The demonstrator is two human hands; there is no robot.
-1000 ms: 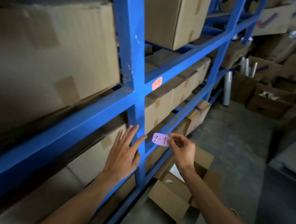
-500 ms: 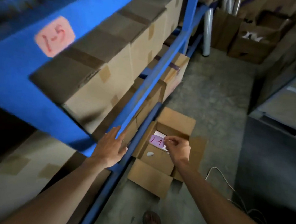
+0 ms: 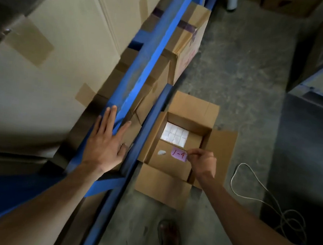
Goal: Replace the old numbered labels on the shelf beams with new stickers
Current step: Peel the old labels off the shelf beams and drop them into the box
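My right hand [image 3: 202, 162] pinches a pink label [image 3: 179, 153] marked "1-4" by its right edge, above an open cardboard box [image 3: 211, 145] on the floor. Inside that box lie a sheet of white stickers [image 3: 174, 136] and a small white scrap [image 3: 161, 152]. My left hand [image 3: 106, 142] rests flat, fingers straight, against the blue shelf beam [image 3: 153, 56] that runs diagonally up the frame. No label shows on the visible stretch of beam.
Large taped cardboard boxes [image 3: 54, 62] fill the shelves on the left. A lower blue beam [image 3: 114, 194] runs beside the open box. A white cable [image 3: 263, 203] coils on the concrete floor at right, next to a dark cabinet [image 3: 311, 136]. My foot [image 3: 169, 239] stands below the box.
The view has tilted down from the shelf face to the floor. My right hand has carried the "1-4" label down over the open box. My left hand stays on the beam.
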